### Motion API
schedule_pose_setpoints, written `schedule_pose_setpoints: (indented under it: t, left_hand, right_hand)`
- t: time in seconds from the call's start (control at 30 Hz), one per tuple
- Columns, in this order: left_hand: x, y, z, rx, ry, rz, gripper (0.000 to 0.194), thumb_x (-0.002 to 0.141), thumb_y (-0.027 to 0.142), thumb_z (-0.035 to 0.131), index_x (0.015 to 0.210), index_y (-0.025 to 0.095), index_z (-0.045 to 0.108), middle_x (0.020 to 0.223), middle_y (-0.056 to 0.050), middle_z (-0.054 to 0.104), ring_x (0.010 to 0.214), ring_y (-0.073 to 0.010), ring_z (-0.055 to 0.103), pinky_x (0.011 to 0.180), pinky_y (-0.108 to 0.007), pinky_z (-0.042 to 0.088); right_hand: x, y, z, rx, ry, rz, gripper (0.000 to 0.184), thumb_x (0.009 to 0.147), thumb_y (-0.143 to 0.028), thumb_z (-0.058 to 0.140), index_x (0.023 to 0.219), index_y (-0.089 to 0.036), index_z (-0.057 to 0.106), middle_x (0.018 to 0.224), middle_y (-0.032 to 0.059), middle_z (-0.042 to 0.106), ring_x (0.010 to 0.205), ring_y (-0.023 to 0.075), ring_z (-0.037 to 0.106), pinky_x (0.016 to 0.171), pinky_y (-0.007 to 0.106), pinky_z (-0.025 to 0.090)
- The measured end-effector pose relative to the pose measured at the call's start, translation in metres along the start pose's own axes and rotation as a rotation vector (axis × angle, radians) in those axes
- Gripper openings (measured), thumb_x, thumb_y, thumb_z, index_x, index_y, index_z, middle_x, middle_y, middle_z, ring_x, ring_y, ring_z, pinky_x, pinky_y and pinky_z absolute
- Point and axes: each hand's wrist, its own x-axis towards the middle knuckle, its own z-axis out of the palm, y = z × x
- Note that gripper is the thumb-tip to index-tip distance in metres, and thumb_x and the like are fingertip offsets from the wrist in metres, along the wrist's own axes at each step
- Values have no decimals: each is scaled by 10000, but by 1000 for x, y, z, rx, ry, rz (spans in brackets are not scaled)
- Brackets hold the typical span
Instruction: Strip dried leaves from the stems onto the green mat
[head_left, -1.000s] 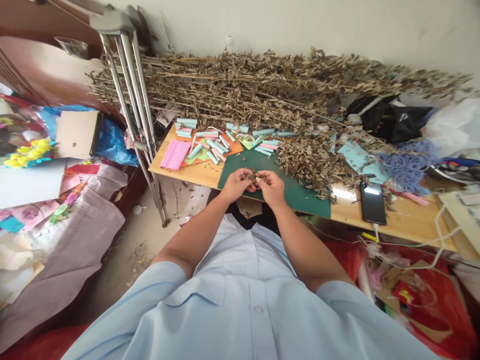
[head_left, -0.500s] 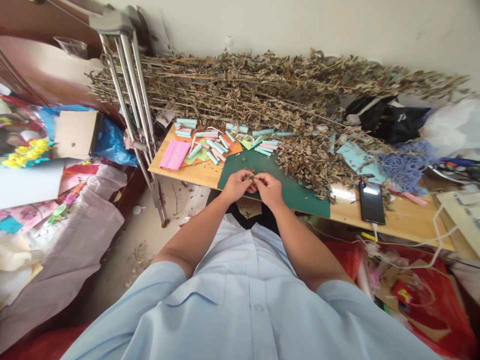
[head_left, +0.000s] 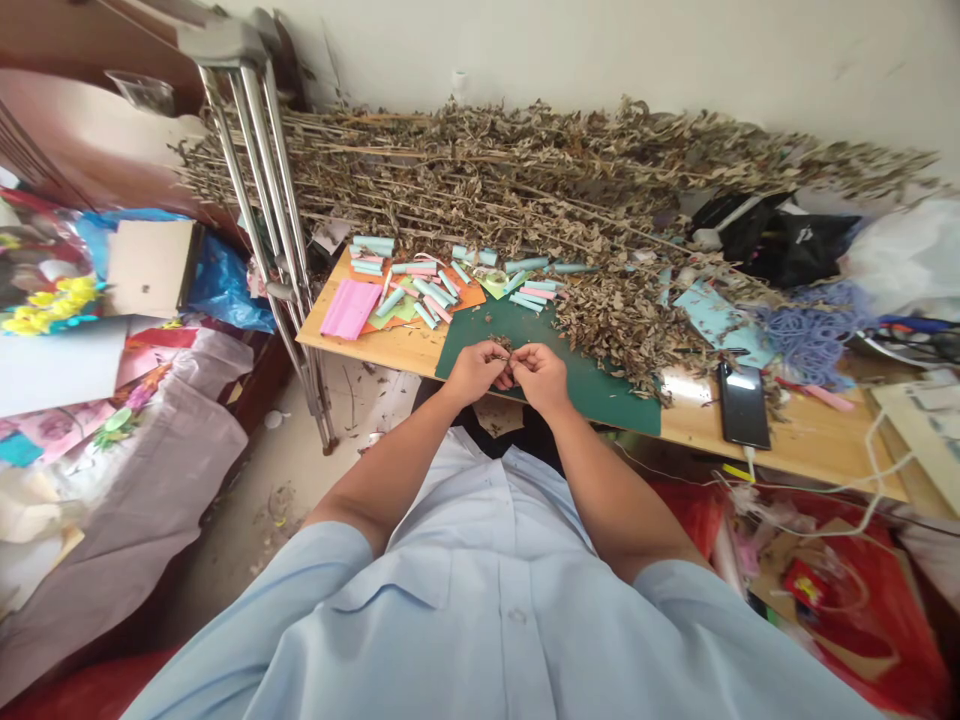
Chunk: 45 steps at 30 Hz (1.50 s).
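My left hand [head_left: 474, 372] and my right hand [head_left: 540, 376] meet above the near edge of a dark green cutting mat [head_left: 592, 385]. Both have curled fingers pinching a small clump of dried leaves [head_left: 501, 349] between them. Just beyond the hands lies a loose pile of dried leaves [head_left: 626, 325], and behind it a long heap of dried leafy branches [head_left: 525, 170] fills the back of the wooden table [head_left: 390, 345]. Several rolled paper tubes [head_left: 431, 285] in blue and pink lie to the left of the mat.
A black phone [head_left: 742, 403] lies right of the mat, with a white cable [head_left: 874, 490] trailing off the edge. Metal crutches [head_left: 266, 200] lean at the table's left corner. Pink paper [head_left: 350, 308], blue cord [head_left: 814, 330], a black bag [head_left: 795, 245] and cluttered fabric [head_left: 112, 470] surround the table.
My hands have drawn slightly closer together and the fingers have curled tighter round the leaf clump, which shows less than before. Nothing else has moved.
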Motion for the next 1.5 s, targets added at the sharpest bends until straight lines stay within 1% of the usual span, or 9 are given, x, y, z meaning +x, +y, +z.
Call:
schedule_pose_setpoints:
  t: [0.2, 0.4, 0.57, 0.7, 0.8, 0.9, 1.1, 1.3, 1.5]
  left_hand:
    - [0, 0, -2, -55, -8, 1, 136, 789, 153, 627, 919, 113, 628, 648, -36, 691, 548, -150, 688, 552, -256, 582]
    - [3, -2, -4, -141, 79, -21, 179, 780, 219, 673, 919, 130, 605, 713, -28, 691, 568, -146, 696, 551, -251, 579]
    - [4, -4, -4, -187, 43, -22, 247, 806, 285, 695, 969, 133, 589, 751, -33, 694, 575, -132, 689, 571, -250, 582]
    - [4, -6, -4, -199, 23, 20, 251, 808, 301, 704, 948, 135, 578, 756, -33, 684, 555, -150, 682, 525, -269, 574]
    - [4, -6, -5, -181, 28, 39, 242, 813, 298, 702, 946, 134, 583, 751, -27, 676, 537, -142, 666, 503, -267, 565]
    - [5, -7, -4, -158, 40, 40, 242, 825, 299, 697, 963, 138, 580, 730, -15, 671, 542, -125, 661, 520, -249, 564]
    - [3, -5, 0, -79, 31, 21, 157, 860, 248, 631, 953, 134, 575, 664, -10, 662, 535, -125, 660, 519, -230, 556]
    - [1, -2, 1, 0, 35, 18, 109, 816, 151, 602, 921, 135, 581, 666, -4, 662, 517, -122, 661, 500, -213, 541]
    - [2, -3, -1, -86, 37, -9, 146, 832, 194, 624, 956, 132, 580, 744, -29, 681, 569, -142, 688, 532, -248, 571]
  right_hand:
    - [3, -4, -2, 72, -41, 41, 219, 706, -355, 729, 824, -220, 604, 653, -31, 662, 494, 121, 559, 505, 277, 494]
    - [7, 4, -5, 103, 38, 40, 243, 740, -405, 733, 843, -230, 599, 670, -42, 648, 494, 118, 561, 520, 286, 510]
    - [8, 6, -4, 99, 73, 35, 241, 771, -408, 726, 903, -219, 655, 658, -37, 648, 557, 138, 611, 587, 304, 551]
    - [6, 3, -3, 54, 106, 27, 223, 791, -398, 708, 925, -220, 707, 630, -31, 642, 553, 154, 610, 593, 330, 572]
    - [3, 0, -1, 4, 110, -12, 243, 800, -418, 702, 950, -229, 735, 751, 5, 695, 603, 164, 631, 590, 337, 583]
    - [1, 0, 0, 3, 60, -38, 295, 793, -426, 716, 1012, -230, 733, 880, 26, 729, 661, 163, 652, 597, 326, 584]
    - [-2, 8, 3, -22, 49, -68, 316, 817, -402, 694, 1080, -227, 693, 899, 24, 726, 720, 155, 663, 683, 322, 580]
    - [-2, 8, 2, -32, 32, -80, 248, 836, -381, 653, 1025, -222, 640, 836, 3, 683, 653, 132, 614, 628, 287, 542]
    - [4, 3, 0, 85, 106, 6, 266, 797, -381, 691, 993, -217, 615, 823, 1, 677, 577, 132, 595, 527, 281, 519]
